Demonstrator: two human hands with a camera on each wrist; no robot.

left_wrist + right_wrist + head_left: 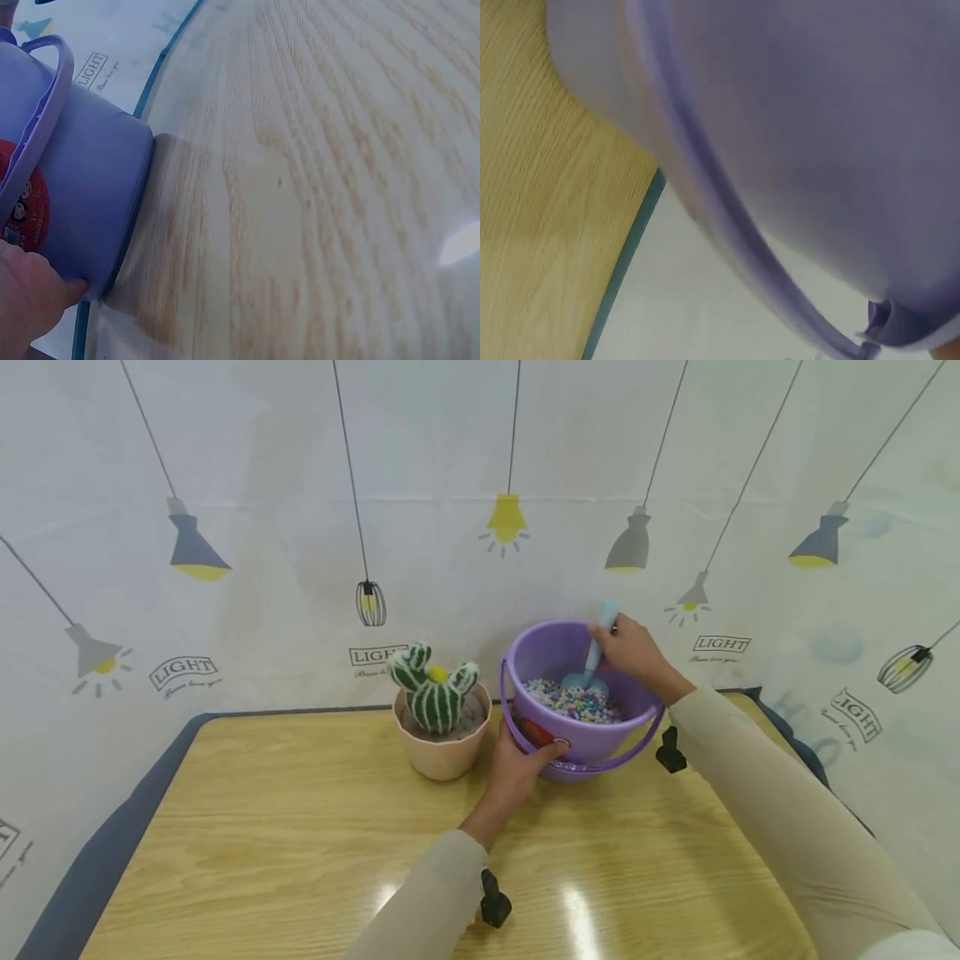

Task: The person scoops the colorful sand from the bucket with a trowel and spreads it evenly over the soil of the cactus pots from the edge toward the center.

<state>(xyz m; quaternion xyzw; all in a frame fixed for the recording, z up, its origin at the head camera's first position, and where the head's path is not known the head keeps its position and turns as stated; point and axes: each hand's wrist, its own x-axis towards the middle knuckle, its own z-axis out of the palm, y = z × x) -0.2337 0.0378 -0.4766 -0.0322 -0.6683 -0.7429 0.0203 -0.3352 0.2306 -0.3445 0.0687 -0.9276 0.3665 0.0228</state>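
A purple bucket point(600, 745) stands at the back of the table, holding many small multicoloured beads point(570, 700). My right hand point(633, 647) grips the handle of a light blue toy shovel point(593, 652), whose blade is partly sunk in the beads. With my left hand point(517, 768) I touch the bucket's front left side, the thumb over the front near a red label point(535, 735). In the left wrist view, that hand point(34, 300) rests against the bucket point(97, 172) low down. The right wrist view shows the bucket wall point(817, 135) and its handle point(720, 195) close up; the shovel is hidden there.
Left of the bucket is a pink pot point(442, 758) with a knitted green cactus point(437, 703) in greyish filling. Both stand on a wooden table point(300, 827). A white wall covering point(435, 552) printed with lamps rises right behind the table's back edge.
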